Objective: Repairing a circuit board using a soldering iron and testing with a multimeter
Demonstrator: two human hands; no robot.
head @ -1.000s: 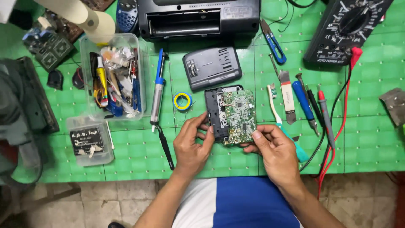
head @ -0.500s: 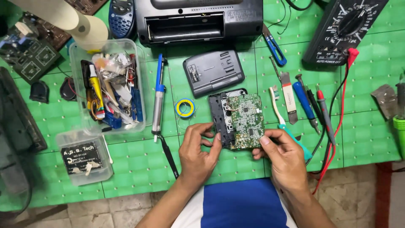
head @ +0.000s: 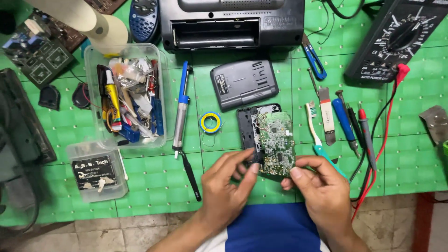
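Two hands, left hand (head: 224,186), right hand (head: 322,191), circuit board (head: 276,142) upright, long axis pointing away.

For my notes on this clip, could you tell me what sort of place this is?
Most likely an electronics repair bench: both hands hold a green circuit board, with a multimeter and soldering iron on the green cutting mat.

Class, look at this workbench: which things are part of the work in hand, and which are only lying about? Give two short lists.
In hand:
left hand
right hand
green circuit board
black casing under the board

Lying about:
back cover
solder reel
desoldering pump
tweezers
toothbrush
multimeter
parts tub
radio
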